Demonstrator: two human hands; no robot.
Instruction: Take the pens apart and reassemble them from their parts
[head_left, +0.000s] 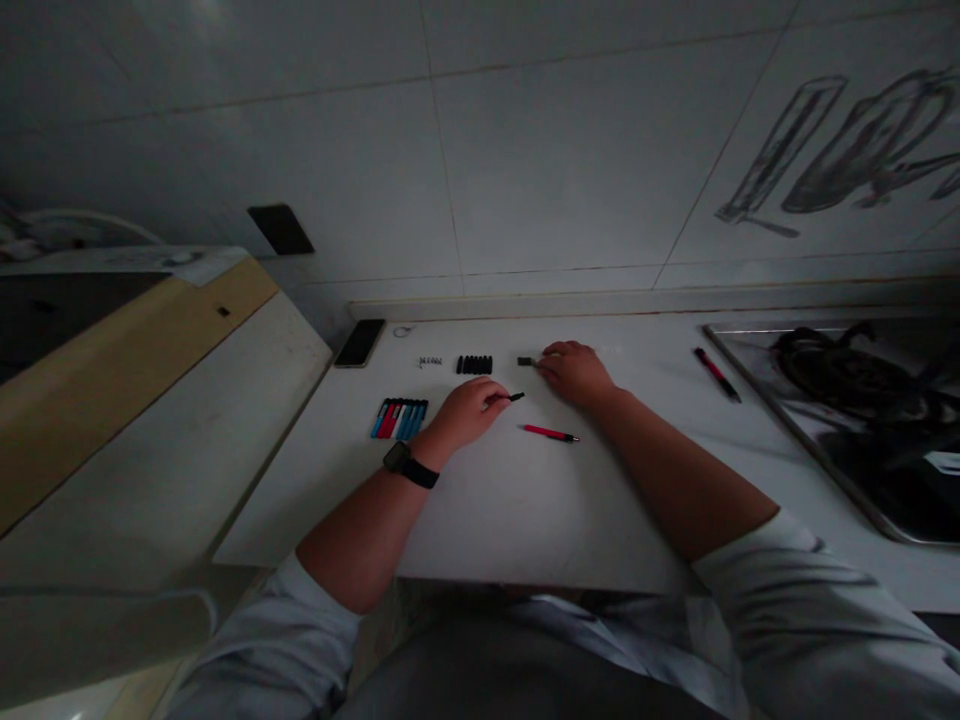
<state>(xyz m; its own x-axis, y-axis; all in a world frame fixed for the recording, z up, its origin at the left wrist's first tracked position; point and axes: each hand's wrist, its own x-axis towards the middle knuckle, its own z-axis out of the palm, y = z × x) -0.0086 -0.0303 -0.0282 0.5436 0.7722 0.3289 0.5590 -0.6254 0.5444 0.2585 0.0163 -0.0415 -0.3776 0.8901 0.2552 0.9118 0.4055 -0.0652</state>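
Note:
My left hand point(471, 408) is closed in a pinch on a small black pen part point(517, 397), held just above the white counter. My right hand point(576, 372) rests on the counter with its fingers drawn together, their tips at a small dark group of pieces point(525, 361); what they pinch is too small to make out. Between and below the hands lies a red pen body point(550, 433). Behind my left hand stand several black pen parts in a row point(475, 365), with small springs point(430, 362) left of them. Coloured pen barrels point(400, 419) lie side by side left of my left hand.
A phone point(360, 343) and a thin ring point(403, 331) lie at the back left. Right of my right arm is a red and black pen point(717, 375), beside a gas stove point(847, 420). A tiled wall point(555, 180) closes off the back of the counter point(525, 520).

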